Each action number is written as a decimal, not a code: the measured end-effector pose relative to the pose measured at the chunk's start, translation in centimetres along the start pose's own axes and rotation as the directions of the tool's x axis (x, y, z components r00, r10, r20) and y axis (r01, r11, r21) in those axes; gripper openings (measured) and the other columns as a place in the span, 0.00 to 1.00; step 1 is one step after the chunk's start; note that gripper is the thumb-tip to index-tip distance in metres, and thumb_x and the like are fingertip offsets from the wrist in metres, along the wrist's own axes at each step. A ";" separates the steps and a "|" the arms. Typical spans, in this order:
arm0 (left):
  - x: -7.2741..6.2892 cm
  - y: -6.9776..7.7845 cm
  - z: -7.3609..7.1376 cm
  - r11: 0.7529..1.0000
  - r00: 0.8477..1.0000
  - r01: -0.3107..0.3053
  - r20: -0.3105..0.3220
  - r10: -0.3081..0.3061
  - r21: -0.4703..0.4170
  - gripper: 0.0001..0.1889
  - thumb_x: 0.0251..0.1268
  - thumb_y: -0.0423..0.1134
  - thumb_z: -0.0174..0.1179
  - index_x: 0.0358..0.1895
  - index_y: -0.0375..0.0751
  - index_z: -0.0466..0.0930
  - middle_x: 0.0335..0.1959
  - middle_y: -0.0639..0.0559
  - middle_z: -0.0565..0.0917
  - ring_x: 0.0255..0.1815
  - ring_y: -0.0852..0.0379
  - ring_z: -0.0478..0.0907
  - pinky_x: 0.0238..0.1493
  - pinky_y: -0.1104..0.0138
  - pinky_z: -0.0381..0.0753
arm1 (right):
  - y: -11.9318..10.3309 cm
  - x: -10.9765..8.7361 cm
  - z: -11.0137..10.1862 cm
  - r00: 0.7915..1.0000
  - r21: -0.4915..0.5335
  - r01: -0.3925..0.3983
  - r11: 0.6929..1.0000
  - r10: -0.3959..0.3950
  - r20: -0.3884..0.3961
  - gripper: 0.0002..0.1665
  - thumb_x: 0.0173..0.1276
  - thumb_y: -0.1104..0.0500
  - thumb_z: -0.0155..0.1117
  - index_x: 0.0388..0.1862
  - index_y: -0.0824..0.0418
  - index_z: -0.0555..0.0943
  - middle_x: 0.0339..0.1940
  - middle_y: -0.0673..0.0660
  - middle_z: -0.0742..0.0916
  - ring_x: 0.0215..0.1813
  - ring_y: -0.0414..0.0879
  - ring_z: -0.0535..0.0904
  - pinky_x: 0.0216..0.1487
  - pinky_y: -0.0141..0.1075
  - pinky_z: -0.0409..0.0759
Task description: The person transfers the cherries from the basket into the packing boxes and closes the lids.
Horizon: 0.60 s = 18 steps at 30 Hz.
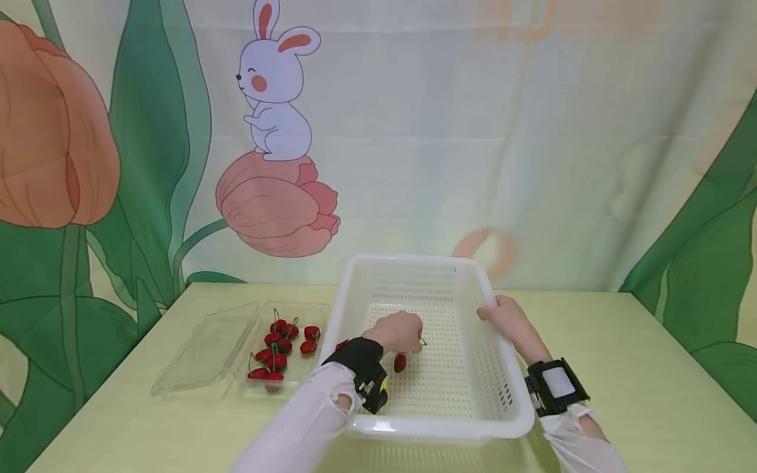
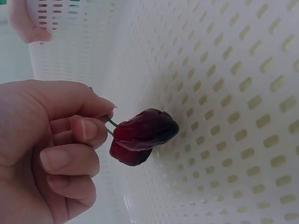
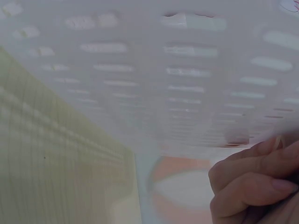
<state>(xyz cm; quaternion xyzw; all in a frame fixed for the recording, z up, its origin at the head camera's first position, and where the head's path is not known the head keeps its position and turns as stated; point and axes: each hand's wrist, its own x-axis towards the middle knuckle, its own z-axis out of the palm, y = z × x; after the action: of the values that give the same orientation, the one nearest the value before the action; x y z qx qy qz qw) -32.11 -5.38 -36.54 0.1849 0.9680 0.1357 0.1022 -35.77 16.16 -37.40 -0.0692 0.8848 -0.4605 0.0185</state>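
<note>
Inside a white perforated plastic basket (image 1: 440,429), my left hand (image 1: 397,330) pinches the thin green stems of two dark red cherries (image 2: 147,129) between thumb and forefinger. The cherries hang close over the basket's holed bottom in the left wrist view. My right hand (image 1: 507,318) grips the basket's right rim, its fingers (image 3: 247,196) curled at the outer wall in the right wrist view. Left of the basket, a clear plastic box (image 1: 298,371) holds several red cherries (image 1: 278,345) with stems.
A clear plastic lid (image 1: 201,351) lies open to the left of the box. Another red piece (image 1: 342,343) shows by the basket's left wall, partly hidden by my left wrist. Behind the pale yellow table (image 1: 627,368) hangs a printed curtain (image 1: 414,131).
</note>
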 end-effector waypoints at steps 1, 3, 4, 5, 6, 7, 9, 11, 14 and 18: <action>0.0 0.0 0.0 1.000 1.000 0.004 -0.002 -0.004 0.001 0.17 0.58 0.33 0.57 0.14 0.45 0.64 0.09 0.55 0.62 0.12 0.60 0.56 0.19 0.67 0.55 | 0.1 0.0 0.0 1.000 0.001 0.000 1.000 0.000 0.000 0.22 0.55 0.62 0.51 0.45 0.78 0.68 0.36 0.69 0.78 0.30 0.54 0.78 0.28 0.43 0.76; 0.0 0.1 0.0 1.000 1.000 0.012 -0.006 -0.012 0.006 0.15 0.58 0.34 0.57 0.15 0.45 0.66 0.10 0.55 0.65 0.12 0.60 0.58 0.19 0.67 0.57 | 0.1 0.0 0.1 1.000 0.012 0.001 1.000 -0.001 0.005 0.22 0.55 0.62 0.50 0.46 0.78 0.68 0.37 0.70 0.78 0.30 0.54 0.78 0.28 0.43 0.77; 0.0 0.1 0.1 1.000 1.000 0.014 -0.010 -0.014 0.008 0.15 0.58 0.34 0.57 0.15 0.45 0.67 0.11 0.55 0.66 0.12 0.60 0.59 0.19 0.67 0.57 | 0.1 -0.1 0.1 1.000 0.018 0.000 1.000 0.000 0.006 0.22 0.55 0.63 0.50 0.46 0.78 0.67 0.37 0.70 0.78 0.30 0.55 0.78 0.28 0.43 0.77; 0.0 0.1 0.1 1.000 1.000 0.014 -0.016 -0.014 0.010 0.15 0.58 0.35 0.57 0.15 0.44 0.67 0.11 0.55 0.65 0.13 0.60 0.59 0.19 0.67 0.57 | 0.2 -0.1 0.1 1.000 0.020 0.001 1.000 -0.001 0.008 0.22 0.55 0.63 0.50 0.46 0.78 0.67 0.37 0.70 0.78 0.31 0.55 0.78 0.28 0.44 0.77; 0.0 0.1 0.1 1.000 1.000 0.015 -0.022 -0.014 0.016 0.14 0.57 0.35 0.58 0.16 0.44 0.68 0.11 0.55 0.66 0.13 0.60 0.60 0.19 0.67 0.58 | 0.2 -0.1 0.2 1.000 0.021 -0.001 1.000 0.000 0.008 0.22 0.55 0.63 0.50 0.46 0.78 0.67 0.38 0.70 0.78 0.31 0.55 0.78 0.28 0.44 0.77; 0.1 0.2 0.1 1.000 1.000 0.017 -0.027 -0.016 0.022 0.14 0.57 0.36 0.58 0.16 0.44 0.69 0.12 0.55 0.67 0.13 0.60 0.60 0.19 0.67 0.58 | 0.2 -0.1 0.2 1.000 0.023 -0.002 1.000 0.001 0.011 0.23 0.56 0.63 0.50 0.47 0.78 0.67 0.38 0.70 0.78 0.31 0.55 0.78 0.28 0.44 0.77; 0.2 0.2 0.2 0.999 0.999 0.015 -0.034 -0.014 0.032 0.13 0.57 0.36 0.58 0.17 0.44 0.69 0.12 0.55 0.67 0.14 0.60 0.61 0.19 0.67 0.58 | 0.3 -0.1 0.2 1.000 0.023 -0.004 1.000 0.003 0.016 0.22 0.57 0.63 0.50 0.47 0.78 0.66 0.38 0.70 0.77 0.31 0.55 0.78 0.28 0.44 0.77; 0.5 0.2 0.3 0.999 0.999 0.013 -0.039 -0.011 0.041 0.12 0.57 0.37 0.58 0.18 0.45 0.70 0.13 0.55 0.68 0.15 0.60 0.62 0.19 0.67 0.59 | 0.3 -0.1 0.2 1.000 0.017 -0.006 1.000 0.006 0.013 0.22 0.57 0.63 0.50 0.47 0.77 0.67 0.38 0.70 0.77 0.31 0.55 0.78 0.27 0.44 0.77; 0.7 0.2 0.3 0.999 0.999 0.009 -0.049 -0.007 0.047 0.11 0.57 0.37 0.58 0.18 0.45 0.70 0.14 0.55 0.69 0.15 0.60 0.63 0.19 0.67 0.60 | 0.2 -0.2 0.0 1.000 0.008 -0.003 1.000 0.003 0.007 0.22 0.56 0.63 0.50 0.46 0.78 0.67 0.37 0.70 0.78 0.31 0.55 0.78 0.28 0.44 0.77; 0.7 0.3 0.1 0.999 0.998 0.008 -0.066 -0.005 0.049 0.11 0.56 0.36 0.58 0.18 0.45 0.70 0.14 0.55 0.69 0.15 0.60 0.63 0.18 0.67 0.59 | -0.1 -0.2 -0.1 1.000 0.007 0.001 1.000 -0.001 0.004 0.22 0.54 0.63 0.50 0.45 0.78 0.67 0.37 0.70 0.78 0.30 0.55 0.78 0.28 0.44 0.77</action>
<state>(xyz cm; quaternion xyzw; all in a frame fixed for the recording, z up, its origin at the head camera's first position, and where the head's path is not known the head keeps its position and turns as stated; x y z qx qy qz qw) -32.64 -4.80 -36.62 0.1796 0.9744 0.1176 0.0662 -35.57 16.22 -37.32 -0.0706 0.8830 -0.4636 0.0203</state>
